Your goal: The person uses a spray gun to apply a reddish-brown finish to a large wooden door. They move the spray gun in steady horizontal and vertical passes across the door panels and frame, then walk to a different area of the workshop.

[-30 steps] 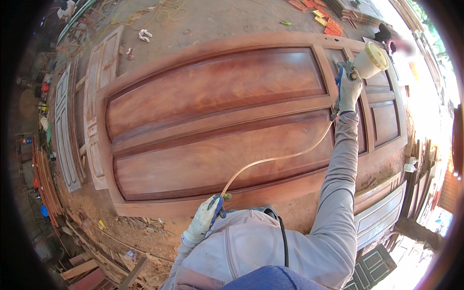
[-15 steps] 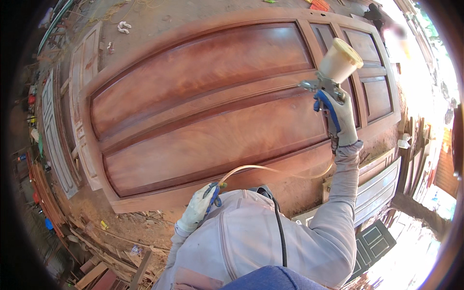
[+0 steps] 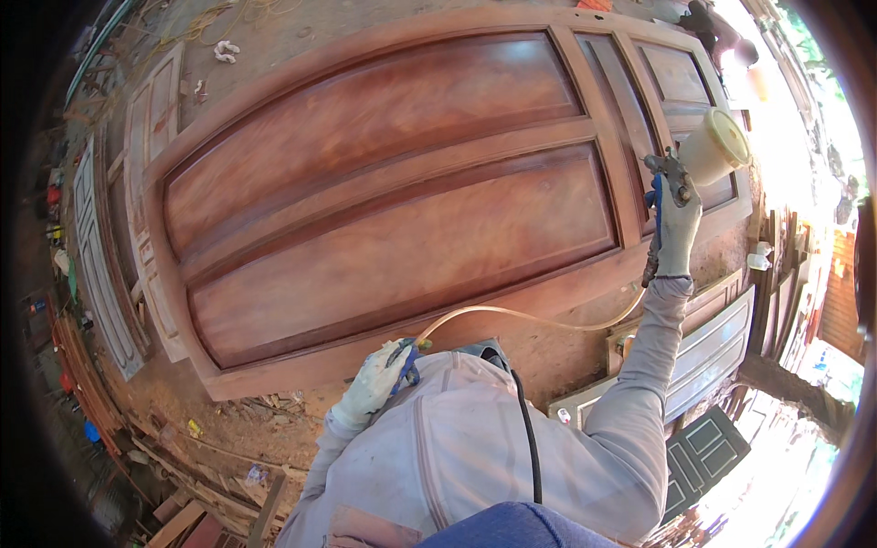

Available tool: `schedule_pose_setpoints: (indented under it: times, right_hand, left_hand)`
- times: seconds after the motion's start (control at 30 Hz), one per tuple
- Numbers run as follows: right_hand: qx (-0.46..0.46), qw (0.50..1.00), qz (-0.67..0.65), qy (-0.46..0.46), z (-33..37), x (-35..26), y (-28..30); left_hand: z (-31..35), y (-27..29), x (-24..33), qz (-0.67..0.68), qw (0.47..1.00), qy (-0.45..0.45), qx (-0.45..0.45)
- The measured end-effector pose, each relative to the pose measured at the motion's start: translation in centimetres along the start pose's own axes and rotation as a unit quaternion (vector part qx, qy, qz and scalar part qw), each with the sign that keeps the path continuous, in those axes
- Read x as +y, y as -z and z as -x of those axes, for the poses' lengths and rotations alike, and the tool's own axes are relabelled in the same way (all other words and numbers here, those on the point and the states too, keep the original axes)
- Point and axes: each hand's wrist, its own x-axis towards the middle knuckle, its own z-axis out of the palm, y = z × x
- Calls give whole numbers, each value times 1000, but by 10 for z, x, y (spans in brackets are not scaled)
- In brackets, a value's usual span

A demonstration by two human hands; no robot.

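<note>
A large panelled wooden door point(image 3: 384, 215), stained reddish brown, lies before me. Over its right end my right hand point(image 3: 678, 228), in a white and blue work glove, grips a spray gun point(image 3: 674, 175) topped by a cloudy, cream-coloured paint cup point(image 3: 715, 151). The cup tilts to the right. A thin tan hose point(image 3: 539, 318) runs from below the gun across to my left hand point(image 3: 375, 379). That gloved hand is closed round the hose near my chest, at the door's near edge.
Pale unfinished doors point(image 3: 99, 256) lean at the left. More panelled doors point(image 3: 699, 365) rest at the right, with a dark green one point(image 3: 703, 461) below them. Scrap timber point(image 3: 183, 521) lies at the lower left. A person point(image 3: 722, 36) is at the far right.
My right hand has carried the spray gun to the right and slightly down, and the cup has turned further right. The hose has shifted with it. My left hand has barely moved.
</note>
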Motion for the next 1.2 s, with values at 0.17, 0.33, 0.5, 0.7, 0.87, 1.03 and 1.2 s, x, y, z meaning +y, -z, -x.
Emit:
schedule_pose_setpoints:
  times: [0.17, 0.33, 0.5, 0.7, 0.87, 1.03, 1.2]
  right_hand:
    - [-70, 997, -32, -21, 31, -5, -23]
    - [-150, 987, -44, -29, 77, -43, -59]
    - [-240, 969, -55, -21, 129, -91, -107]
    - [-358, 923, -142, -10, 178, -126, -179]
    - [-438, 873, -215, -29, 210, -147, -231]
    - [-385, 907, -171, 4, 200, -130, -226]
    - [-265, 955, -128, 38, 169, -106, -166]
  left_hand:
    - [18, 0, 3, 23, 996, 79, 16]
    - [46, 11, -7, 40, 997, 46, 46]
    - [89, 13, -37, 75, 990, 26, 120]
    - [139, 25, -74, -38, 974, -106, 198]
    - [187, 18, -141, 101, 965, 62, 234]
    - [205, 15, -143, 142, 954, 74, 253]
    - [208, 15, -122, 49, 982, 7, 184]
